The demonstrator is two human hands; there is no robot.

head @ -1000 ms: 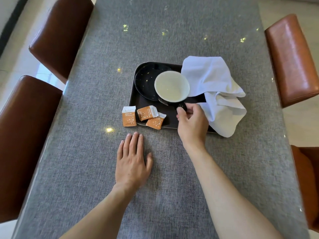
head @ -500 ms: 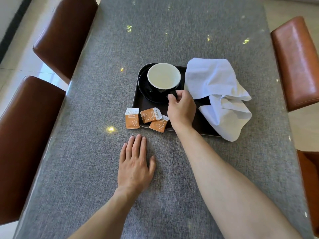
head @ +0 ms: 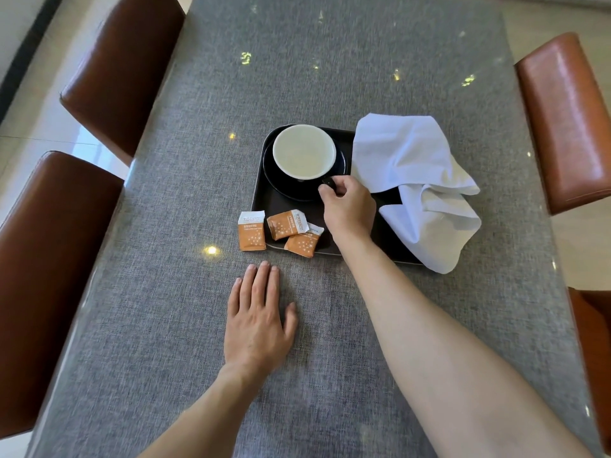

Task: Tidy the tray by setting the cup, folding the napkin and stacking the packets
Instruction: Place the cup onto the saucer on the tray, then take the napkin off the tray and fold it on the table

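A dark cup (head: 304,152) with a pale inside stands upright on a black saucer (head: 281,185) at the far left of the dark tray (head: 264,200). My right hand (head: 348,208) pinches the cup's handle at its near right side. A crumpled white napkin (head: 416,180) lies over the tray's right part and hangs past its edge. Three orange packets lie loose: one (head: 252,231) on the table just left of the tray, one (head: 286,224) on the tray, one (head: 303,241) over the tray's near rim. My left hand (head: 258,319) rests flat on the table, fingers apart.
The grey table (head: 165,292) has brown leather chairs on both sides: two at the left (head: 122,61) (head: 49,259), one at the right (head: 568,120) and another's edge at the lower right (head: 591,342).
My right hand carried the cup from the middle of the tray leftward and set it onto the saucer. My left hand stayed flat on the table.
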